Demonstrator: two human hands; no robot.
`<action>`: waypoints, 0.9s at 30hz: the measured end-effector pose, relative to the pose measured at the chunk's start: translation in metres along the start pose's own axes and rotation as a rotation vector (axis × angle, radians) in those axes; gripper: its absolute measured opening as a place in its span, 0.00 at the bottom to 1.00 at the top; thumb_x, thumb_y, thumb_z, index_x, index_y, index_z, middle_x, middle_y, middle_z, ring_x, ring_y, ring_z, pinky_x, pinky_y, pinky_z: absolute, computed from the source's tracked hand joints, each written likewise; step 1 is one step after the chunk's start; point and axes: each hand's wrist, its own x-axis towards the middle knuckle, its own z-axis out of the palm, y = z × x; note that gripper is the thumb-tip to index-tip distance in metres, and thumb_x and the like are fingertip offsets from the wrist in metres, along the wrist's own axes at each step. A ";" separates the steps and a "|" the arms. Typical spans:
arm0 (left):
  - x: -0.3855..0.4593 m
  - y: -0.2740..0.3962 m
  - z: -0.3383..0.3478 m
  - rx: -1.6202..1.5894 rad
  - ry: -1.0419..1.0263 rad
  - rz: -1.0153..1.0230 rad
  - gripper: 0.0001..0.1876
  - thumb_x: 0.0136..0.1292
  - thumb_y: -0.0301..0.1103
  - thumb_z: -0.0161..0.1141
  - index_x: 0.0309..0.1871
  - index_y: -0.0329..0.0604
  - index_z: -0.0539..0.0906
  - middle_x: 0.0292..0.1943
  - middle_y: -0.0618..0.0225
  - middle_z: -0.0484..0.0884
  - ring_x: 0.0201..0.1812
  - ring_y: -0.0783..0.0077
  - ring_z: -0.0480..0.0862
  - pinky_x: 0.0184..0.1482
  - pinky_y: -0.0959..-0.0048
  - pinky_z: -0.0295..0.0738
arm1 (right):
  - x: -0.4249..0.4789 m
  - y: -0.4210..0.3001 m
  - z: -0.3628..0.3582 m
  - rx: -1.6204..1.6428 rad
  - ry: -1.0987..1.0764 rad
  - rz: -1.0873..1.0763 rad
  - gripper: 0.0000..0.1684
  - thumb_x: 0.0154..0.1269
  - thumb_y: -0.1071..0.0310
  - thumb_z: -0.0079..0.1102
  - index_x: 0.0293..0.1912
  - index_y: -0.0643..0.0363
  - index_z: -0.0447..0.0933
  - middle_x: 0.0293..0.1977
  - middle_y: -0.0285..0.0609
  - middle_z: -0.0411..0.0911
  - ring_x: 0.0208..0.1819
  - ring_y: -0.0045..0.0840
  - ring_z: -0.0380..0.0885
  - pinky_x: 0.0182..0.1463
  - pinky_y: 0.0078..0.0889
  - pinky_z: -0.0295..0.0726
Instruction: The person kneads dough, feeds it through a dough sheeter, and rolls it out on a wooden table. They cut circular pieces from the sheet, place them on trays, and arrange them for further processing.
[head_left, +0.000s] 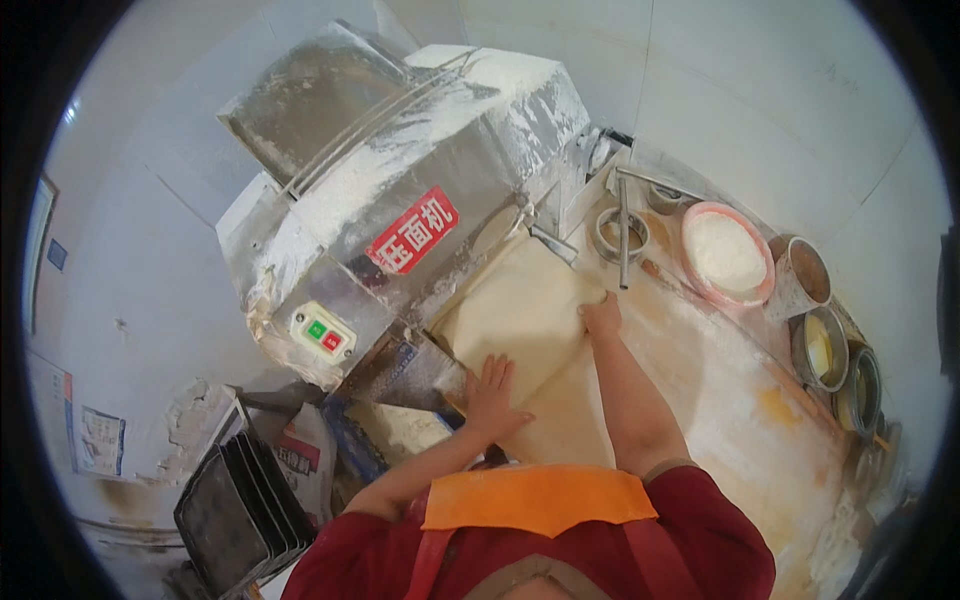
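Observation:
A wide sheet of pale dough (517, 300) lies at the front of a steel dough-sheeting machine (450, 172), its far edge at the machine's opening. My left hand (493, 399) rests with fingers spread on the dough's near left edge. At the sheet's right edge is my right hand (601, 315), its fingers curled over the dough's rim. A green and red push-button switch (324, 334) sits on the machine's front left, and a red label with writing is fixed to its middle.
A floury wooden worktop (720, 420) extends to the right. Along its back edge stand a pink basin of flour (727, 253), a tall container (802, 276) and metal bowls (820, 349). A metal rod (623, 232) lies across a round tin. Black trays (240, 502) stand lower left.

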 end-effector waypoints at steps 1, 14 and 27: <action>0.008 -0.008 0.005 0.050 0.037 0.086 0.35 0.55 0.46 0.65 0.63 0.36 0.70 0.60 0.50 0.74 0.63 0.51 0.73 0.63 0.62 0.69 | -0.001 0.003 0.000 0.267 -0.066 0.026 0.24 0.50 0.71 0.63 0.49 0.61 0.73 0.33 0.42 0.77 0.32 0.30 0.80 0.31 0.32 0.83; 0.002 0.100 -0.073 -0.807 -0.600 0.535 0.12 0.60 0.40 0.62 0.39 0.41 0.81 0.27 0.51 0.81 0.32 0.48 0.81 0.35 0.60 0.77 | -0.158 0.051 -0.252 0.898 0.285 -0.174 0.23 0.49 0.77 0.55 0.49 0.62 0.72 0.33 0.38 0.78 0.32 0.23 0.79 0.33 0.24 0.79; 0.057 0.011 -0.059 -1.309 0.164 -0.736 0.13 0.61 0.32 0.65 0.43 0.32 0.84 0.36 0.63 0.86 0.35 0.73 0.82 0.41 0.74 0.76 | -0.043 0.003 -0.176 0.796 -0.038 -0.292 0.34 0.54 0.63 0.68 0.58 0.63 0.68 0.37 0.46 0.81 0.36 0.31 0.79 0.44 0.35 0.79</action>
